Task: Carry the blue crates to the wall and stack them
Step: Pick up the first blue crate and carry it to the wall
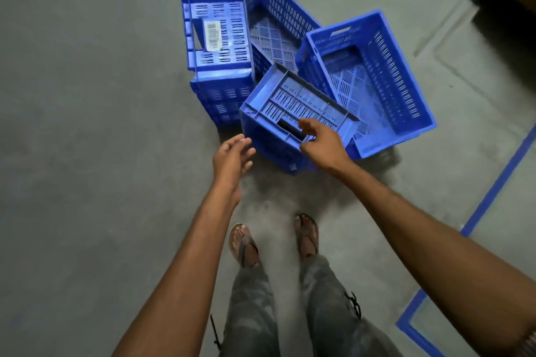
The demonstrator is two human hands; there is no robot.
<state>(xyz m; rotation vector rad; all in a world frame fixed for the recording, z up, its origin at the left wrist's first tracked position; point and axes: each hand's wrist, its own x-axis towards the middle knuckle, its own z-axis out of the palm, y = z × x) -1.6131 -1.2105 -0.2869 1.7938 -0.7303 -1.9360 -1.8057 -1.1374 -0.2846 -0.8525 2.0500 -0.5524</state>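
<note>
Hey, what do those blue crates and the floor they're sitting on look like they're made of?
The blue crates look like moulded rigid plastic, slightly glossy: uniform colour, slotted walls, ribbed rims. The floor seems bare concrete, matte grey with mottled patches and a scored joint line, though it might be coated.

Four blue slotted plastic crates cluster on the floor (87, 124). The nearest crate (293, 107), at 6 o'clock of the group, is tipped up with its handle-slot wall facing upward. The right crate (377, 81), at 3 o'clock, sits upright and open-topped. The back crate (278, 17), at 12 o'clock, leans tilted. The left crate (217, 46), at 9 o'clock, stands on end, bearing a white barcode label (214, 35).
</note>
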